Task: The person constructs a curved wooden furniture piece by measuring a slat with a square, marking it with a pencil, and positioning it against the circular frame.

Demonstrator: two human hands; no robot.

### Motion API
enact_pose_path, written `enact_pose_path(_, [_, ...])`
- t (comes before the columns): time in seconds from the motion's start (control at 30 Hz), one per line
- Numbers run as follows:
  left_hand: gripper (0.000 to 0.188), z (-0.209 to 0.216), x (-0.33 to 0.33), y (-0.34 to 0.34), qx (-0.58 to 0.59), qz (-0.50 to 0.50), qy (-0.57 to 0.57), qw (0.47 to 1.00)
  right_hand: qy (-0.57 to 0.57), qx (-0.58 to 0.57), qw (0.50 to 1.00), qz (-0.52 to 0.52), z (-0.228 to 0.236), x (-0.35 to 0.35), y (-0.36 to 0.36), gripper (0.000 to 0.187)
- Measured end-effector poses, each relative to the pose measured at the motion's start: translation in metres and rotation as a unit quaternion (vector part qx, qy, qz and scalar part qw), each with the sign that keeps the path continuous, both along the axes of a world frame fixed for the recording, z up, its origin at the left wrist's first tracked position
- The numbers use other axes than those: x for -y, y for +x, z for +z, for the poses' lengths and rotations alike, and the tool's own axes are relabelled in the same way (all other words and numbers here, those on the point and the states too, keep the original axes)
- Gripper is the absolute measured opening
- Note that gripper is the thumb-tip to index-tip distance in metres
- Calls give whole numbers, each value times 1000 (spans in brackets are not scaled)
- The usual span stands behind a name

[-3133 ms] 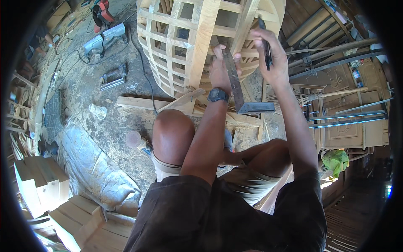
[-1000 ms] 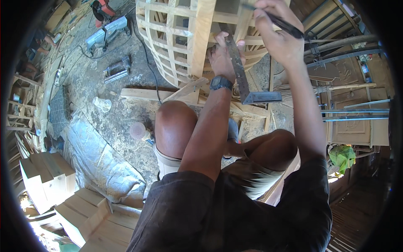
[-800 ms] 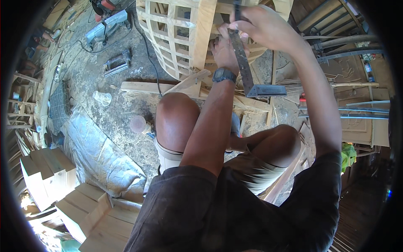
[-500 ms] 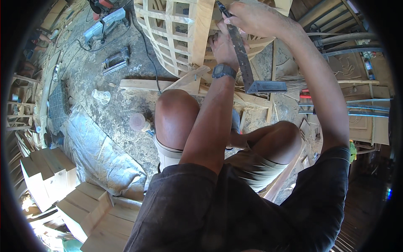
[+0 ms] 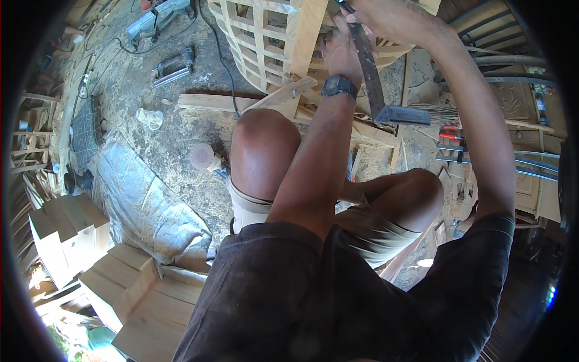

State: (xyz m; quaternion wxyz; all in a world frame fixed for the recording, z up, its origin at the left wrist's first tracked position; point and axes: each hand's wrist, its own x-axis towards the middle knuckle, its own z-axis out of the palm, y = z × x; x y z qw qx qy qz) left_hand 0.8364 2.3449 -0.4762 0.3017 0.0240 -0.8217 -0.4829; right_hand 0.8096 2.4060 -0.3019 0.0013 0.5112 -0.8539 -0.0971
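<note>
I sit on the ground with my knees up in front of a curved wooden lattice frame [image 5: 256,42]. My left hand [image 5: 341,51], with a dark watch on its wrist, presses a metal try square [image 5: 374,84] against the frame's wide upright board [image 5: 304,30]. The square's blade runs down to its dark stock [image 5: 404,114]. My right hand [image 5: 392,18] is at the upper end of the blade, closed on a thin dark tool [image 5: 345,6] whose tip touches the wood. The picture's top edge cuts off part of both the tool and the hand.
Power tools [image 5: 158,15] [image 5: 172,63] and a black cable [image 5: 223,66] lie on the dusty floor at the upper left. A plastic cup [image 5: 151,117], a round lid [image 5: 202,155], a grey tarp [image 5: 145,205] and pale wooden boxes [image 5: 66,235] are to my left. Metal bars [image 5: 531,163] lie to the right.
My right hand has swung from the upper right down and left onto the top of the square's blade. My left hand stays on the square against the frame.
</note>
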Motion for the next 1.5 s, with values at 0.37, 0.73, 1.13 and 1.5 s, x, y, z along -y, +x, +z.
enact_pose_path(0.37, [55,3,-4,1,-31,13,55,998,-463,417,753,-211,20,-26,12,14])
enact_pose_path(0.73, [56,0,-3,-2,-45,26,45,998,-620,562,545,-46,48,-8,48,49])
enact_pose_path(1.13, [49,4,-2,2,9,-14,56,998,-468,385,785,-125,49,0,65,34])
enact_pose_path(1.5, [42,20,0,29,-147,155,-119,970,-57,-277,948,-150,-78,48,114,28])
